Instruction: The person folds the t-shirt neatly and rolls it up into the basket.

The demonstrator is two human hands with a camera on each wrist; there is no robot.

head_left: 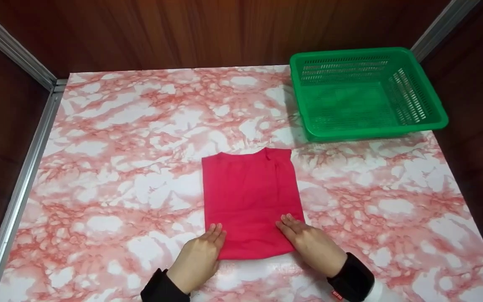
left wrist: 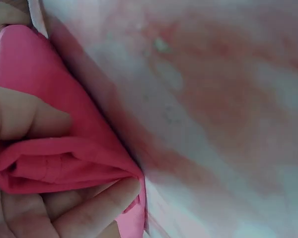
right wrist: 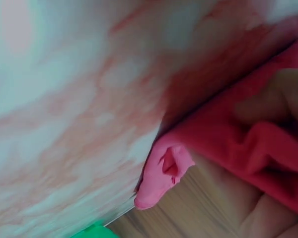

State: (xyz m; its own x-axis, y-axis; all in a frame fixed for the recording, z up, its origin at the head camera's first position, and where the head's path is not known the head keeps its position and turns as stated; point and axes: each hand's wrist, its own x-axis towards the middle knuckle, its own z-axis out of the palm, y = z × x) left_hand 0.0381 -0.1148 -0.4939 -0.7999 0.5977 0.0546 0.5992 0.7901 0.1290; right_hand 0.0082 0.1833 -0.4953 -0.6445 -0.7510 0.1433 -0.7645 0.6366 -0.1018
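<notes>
A folded red shirt (head_left: 245, 188) lies on the table, its neckline edge toward the far side and a small crease near its upper right. At the near left corner my left hand (head_left: 197, 258) pinches the cloth; the left wrist view has the rolled layers of the shirt (left wrist: 44, 74) between thumb and fingers. My right hand (head_left: 315, 243) holds the near right side, and in the right wrist view a thumb (right wrist: 275, 96) lies over the bunched cloth with fingers underneath. Beneath the cloth, parts of the fingers are hidden.
A green plastic basket (head_left: 315, 136) with slotted walls stands at the back right, nothing inside it. The table (head_left: 120, 176) has a red-and-white marbled cover. Dark wood panels (head_left: 162, 33) enclose the back and both sides, with metal strips (head_left: 27, 167) along the edges.
</notes>
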